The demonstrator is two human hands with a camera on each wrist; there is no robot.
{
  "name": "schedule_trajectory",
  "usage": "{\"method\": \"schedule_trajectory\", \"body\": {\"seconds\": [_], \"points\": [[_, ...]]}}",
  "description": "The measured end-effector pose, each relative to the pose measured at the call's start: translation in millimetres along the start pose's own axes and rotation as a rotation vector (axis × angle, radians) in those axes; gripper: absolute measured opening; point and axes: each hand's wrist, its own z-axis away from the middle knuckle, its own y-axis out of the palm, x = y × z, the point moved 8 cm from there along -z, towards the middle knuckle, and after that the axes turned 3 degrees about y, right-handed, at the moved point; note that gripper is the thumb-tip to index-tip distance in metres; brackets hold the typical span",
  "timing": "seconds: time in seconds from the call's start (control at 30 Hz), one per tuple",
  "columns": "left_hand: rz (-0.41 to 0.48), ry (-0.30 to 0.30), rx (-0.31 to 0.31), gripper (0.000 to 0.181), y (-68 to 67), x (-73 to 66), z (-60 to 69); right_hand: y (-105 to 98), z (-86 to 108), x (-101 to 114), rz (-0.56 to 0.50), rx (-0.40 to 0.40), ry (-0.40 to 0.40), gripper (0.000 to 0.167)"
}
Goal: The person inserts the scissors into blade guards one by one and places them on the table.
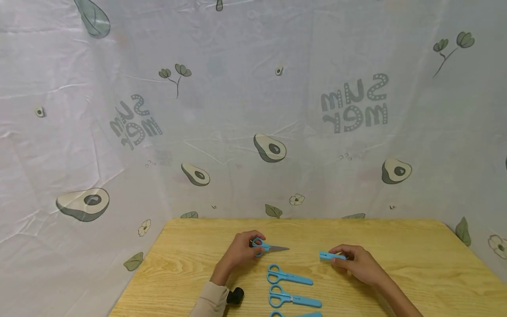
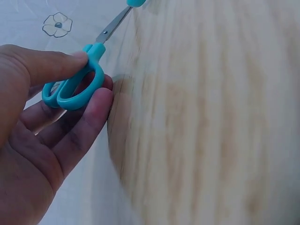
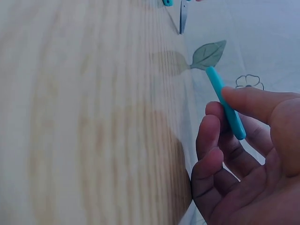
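My left hand [image 1: 239, 252] pinches a pair of small scissors by its blue handles [image 2: 97, 50], thumb on top. The bare metal blades [image 1: 279, 248] point right, and they look closed together. Across a gap, my right hand [image 1: 359, 263] holds a blue blade cover [image 1: 325, 255] between thumb and fingers. In the right wrist view this cover [image 3: 229, 111] is slim and turquoise, and its slotted end points toward the scissors in the head view. Both hands are low over the wooden table, near its far half.
Nearer me on the wooden table [image 1: 190, 246] lie a pair of covered blue scissors [image 1: 295, 278], another covered pair [image 1: 303, 301] and a third blue pair [image 1: 313, 315], cut off by the frame. A patterned curtain [image 1: 233, 110] hangs behind the table. A black object [image 1: 235, 296] sits at the left wrist.
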Motion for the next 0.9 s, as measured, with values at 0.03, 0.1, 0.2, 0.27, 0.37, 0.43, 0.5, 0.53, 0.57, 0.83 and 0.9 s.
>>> {"method": "schedule_trajectory", "body": {"seconds": [0.03,0.1,0.2,0.27,0.37,0.43,0.5,0.53,0.57,0.83,0.9], "points": [[-0.008,0.002,-0.001,0.024,-0.5,-0.8,1.2,0,0.7,0,0.004,-0.005,0.009,0.034],[-0.017,0.000,0.000,0.023,-1.3,-2.0,4.2,0,1.8,-2,0.013,-0.013,0.023,0.034],[-0.030,-0.002,0.004,0.023,-1.5,-3.1,8.8,1,4.3,-2,0.032,-0.024,0.026,0.034],[-0.035,-0.006,0.006,0.023,-1.4,-3.4,11.5,1,6.2,-2,0.040,-0.030,0.026,0.034],[-0.033,-0.006,0.003,0.023,-0.9,-3.0,14.3,0,8.4,-2,0.052,-0.038,0.023,0.033],[-0.036,-0.009,0.001,0.023,-0.8,-2.2,15.5,0,9.0,-2,0.053,-0.040,0.025,0.033],[-0.039,-0.006,-0.001,0.023,-0.9,-1.8,16.6,0,9.2,-1,0.052,-0.038,0.020,0.033],[-0.039,-0.005,0.000,0.023,-0.8,-1.8,17.3,1,9.5,-1,0.045,-0.037,0.026,0.032],[-0.036,-0.005,0.002,0.023,-0.7,-1.8,18.0,1,10.2,0,0.040,-0.032,0.019,0.032],[0.076,-0.002,0.015,0.025,-0.4,-4.5,23.3,3,12.8,3,0.010,-0.019,0.012,0.034],[0.101,-0.015,0.020,0.025,0.0,-3.6,23.3,2,13.0,3,-0.004,-0.013,0.012,0.034]]}}
